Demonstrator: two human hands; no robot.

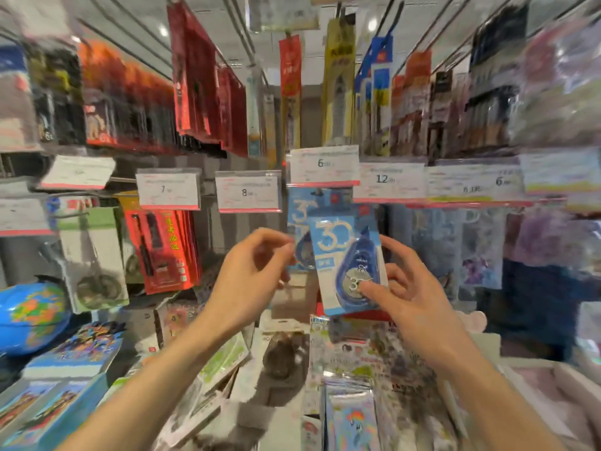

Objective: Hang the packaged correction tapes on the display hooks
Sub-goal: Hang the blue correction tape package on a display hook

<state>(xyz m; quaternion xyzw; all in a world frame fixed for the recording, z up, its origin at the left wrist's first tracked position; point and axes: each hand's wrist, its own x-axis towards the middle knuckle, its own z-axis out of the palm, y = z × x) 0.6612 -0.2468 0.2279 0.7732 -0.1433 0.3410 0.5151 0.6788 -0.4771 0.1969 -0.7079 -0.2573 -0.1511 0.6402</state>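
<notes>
**Correction tape held up to the hook under the 6 tag**

The right hand [400, 288] grips a packaged correction tape [348, 265], thumb pressed on the front of its clear blister and fingers curled behind the right edge. The pack stands nearly upright, tilted slightly, its top reaching up beneath a white price tag marked 6 [324, 166]. It is a flat blue-and-white card with a large "30" and a blue teardrop-shaped dispenser under glossy plastic.

The left hand [250, 271] is raised just left of the pack, its fingers curled with thumb and fingertips brought together near the left edge of a second correction tape pack [300, 229]; blur hides whether they actually pinch it. That second pack hangs behind the first, so two packs are countable.

Further out, a row of price tags reads 7, 8, 6 and 12. Red carded packs [162, 249] hang to the left, and a shiny blue globe [29, 317] sits at the lower left.
</notes>
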